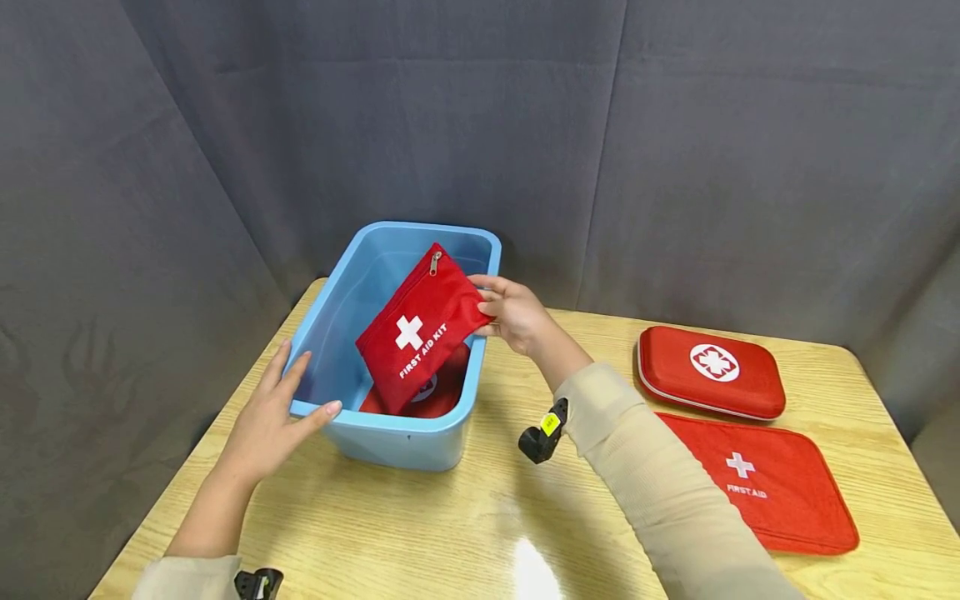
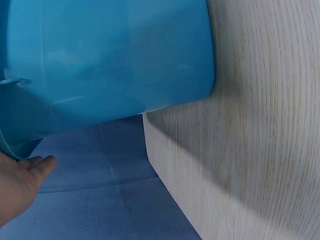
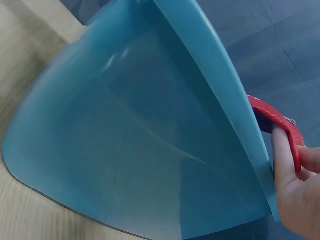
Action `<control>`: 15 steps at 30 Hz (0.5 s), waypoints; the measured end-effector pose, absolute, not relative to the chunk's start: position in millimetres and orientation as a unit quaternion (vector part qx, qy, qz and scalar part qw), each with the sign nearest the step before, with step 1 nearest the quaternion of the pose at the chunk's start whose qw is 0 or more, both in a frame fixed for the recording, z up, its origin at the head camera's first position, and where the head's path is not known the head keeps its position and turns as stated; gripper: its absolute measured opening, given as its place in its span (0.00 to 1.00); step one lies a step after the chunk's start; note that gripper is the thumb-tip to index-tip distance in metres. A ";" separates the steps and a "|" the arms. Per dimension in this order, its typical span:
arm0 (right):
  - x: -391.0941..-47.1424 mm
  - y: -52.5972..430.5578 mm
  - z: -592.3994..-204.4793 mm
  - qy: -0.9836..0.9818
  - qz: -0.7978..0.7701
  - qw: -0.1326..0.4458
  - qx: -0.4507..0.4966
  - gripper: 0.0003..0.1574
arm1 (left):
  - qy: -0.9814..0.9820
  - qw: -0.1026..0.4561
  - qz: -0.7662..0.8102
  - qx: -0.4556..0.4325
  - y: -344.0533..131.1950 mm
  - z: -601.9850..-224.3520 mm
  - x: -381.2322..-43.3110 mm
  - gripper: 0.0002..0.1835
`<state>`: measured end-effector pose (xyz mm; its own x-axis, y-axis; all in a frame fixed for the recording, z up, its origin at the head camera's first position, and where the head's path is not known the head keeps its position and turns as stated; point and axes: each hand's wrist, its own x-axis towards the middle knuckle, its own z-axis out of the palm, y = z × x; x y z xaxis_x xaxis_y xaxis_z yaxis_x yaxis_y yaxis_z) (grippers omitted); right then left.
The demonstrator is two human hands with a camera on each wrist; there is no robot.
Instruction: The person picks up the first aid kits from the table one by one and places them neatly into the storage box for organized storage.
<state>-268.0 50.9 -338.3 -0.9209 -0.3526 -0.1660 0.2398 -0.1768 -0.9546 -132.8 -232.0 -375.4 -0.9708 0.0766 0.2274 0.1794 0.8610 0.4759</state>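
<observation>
- The right hand pinches a corner of the red zip pouch between thumb and fingers, the fabric folding at the grip.
- The left hand has its fingers spread and its thumb stretched apart, touching the rim of the blue bin at its near left corner.
- The red zip pouch hangs tilted in the bin's opening, its white cross and "FIRST AID KIT" lettering facing up.
- Under it, inside the bin, lies a red item with a white emblem, partly hidden; whether the two touch cannot be told.
- To the right, well apart from the bin, a hard red case lies just beyond a flat red pouch, partly covered by the right sleeve.
- All stand or lie on the wooden table, before a grey curtain.
</observation>
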 end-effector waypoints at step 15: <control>-276.7 34.8 -326.2 0.719 -0.652 0.226 -0.080 0.24 | -0.960 0.093 -0.258 -0.063 -230.9 -374.9 -131.2 0.42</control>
<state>-276.7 34.8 -326.2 -0.8848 -0.4104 -0.2209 0.1801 0.1360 -0.9742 -131.2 -230.9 -374.9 -0.9746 0.0729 0.2119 0.1694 0.8588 0.4834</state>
